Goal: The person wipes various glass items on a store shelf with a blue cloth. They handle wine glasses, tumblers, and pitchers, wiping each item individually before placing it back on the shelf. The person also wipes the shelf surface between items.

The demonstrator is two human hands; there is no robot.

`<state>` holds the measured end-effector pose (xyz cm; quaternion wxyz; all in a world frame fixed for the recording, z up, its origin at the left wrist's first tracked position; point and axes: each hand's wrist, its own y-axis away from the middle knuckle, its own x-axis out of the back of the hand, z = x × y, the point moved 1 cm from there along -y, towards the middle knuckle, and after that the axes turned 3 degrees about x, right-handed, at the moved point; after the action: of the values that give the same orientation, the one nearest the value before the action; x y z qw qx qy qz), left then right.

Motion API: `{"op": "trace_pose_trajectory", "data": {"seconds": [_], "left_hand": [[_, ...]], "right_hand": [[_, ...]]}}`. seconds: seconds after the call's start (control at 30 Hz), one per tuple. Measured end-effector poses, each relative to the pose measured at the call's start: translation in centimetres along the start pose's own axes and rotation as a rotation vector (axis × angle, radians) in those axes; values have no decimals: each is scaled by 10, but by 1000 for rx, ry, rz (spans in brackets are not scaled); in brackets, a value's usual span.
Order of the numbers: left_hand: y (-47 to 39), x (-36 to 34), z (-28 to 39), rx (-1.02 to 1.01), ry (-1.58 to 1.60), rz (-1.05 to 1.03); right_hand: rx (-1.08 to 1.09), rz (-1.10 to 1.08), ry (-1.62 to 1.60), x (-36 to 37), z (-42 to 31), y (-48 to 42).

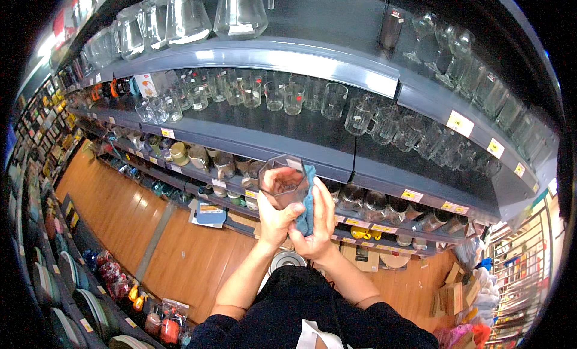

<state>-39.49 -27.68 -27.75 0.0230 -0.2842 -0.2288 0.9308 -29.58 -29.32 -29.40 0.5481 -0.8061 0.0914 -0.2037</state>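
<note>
In front of the shelves, my left hand (276, 220) grips a dark-tinted, many-sided drinking glass (282, 177), its open rim tilted up toward me. Some of my fingers show through the glass wall. My right hand (321, 218) holds a blue cloth (308, 204) against the glass's right side. Behind the glass runs the front edge of a dark shelf (252, 141) carrying clear tumblers (294, 99) and, farther right, clear glass mugs (360, 117).
Glass pitchers (188, 20) line the upper shelf, with stemmed glasses (451, 47) at right. Ceramic mugs (179, 153) fill a lower shelf. A round metal-topped object (287, 260) stands by my body. Cardboard boxes (451, 297) lie at right on the wooden floor (198, 268).
</note>
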Motion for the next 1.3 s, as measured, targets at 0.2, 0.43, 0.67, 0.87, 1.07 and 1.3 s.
{"op": "trace_pose_trajectory", "data": {"seconds": [0.2, 0.43, 0.67, 0.87, 1.07, 1.3], "left_hand": [[14, 5, -4, 1, -68, -74], [14, 6, 15, -301, -767, -222], [12, 12, 27, -422, -1038, -189], [9, 10, 28, -199, -820, -467], [34, 31, -4, 647, 103, -637], [24, 24, -15, 594, 321, -228]], "right_hand": [[-127, -36, -344, 14, -3, -35], [-589, 178, -889, 22, 10, -30], [-322, -545, -401, 58, 2, -67], [175, -667, -172, 58, 4, -86], [97, -784, -650, 43, 13, -89], [92, -340, -407, 40, 3, -65]]}}
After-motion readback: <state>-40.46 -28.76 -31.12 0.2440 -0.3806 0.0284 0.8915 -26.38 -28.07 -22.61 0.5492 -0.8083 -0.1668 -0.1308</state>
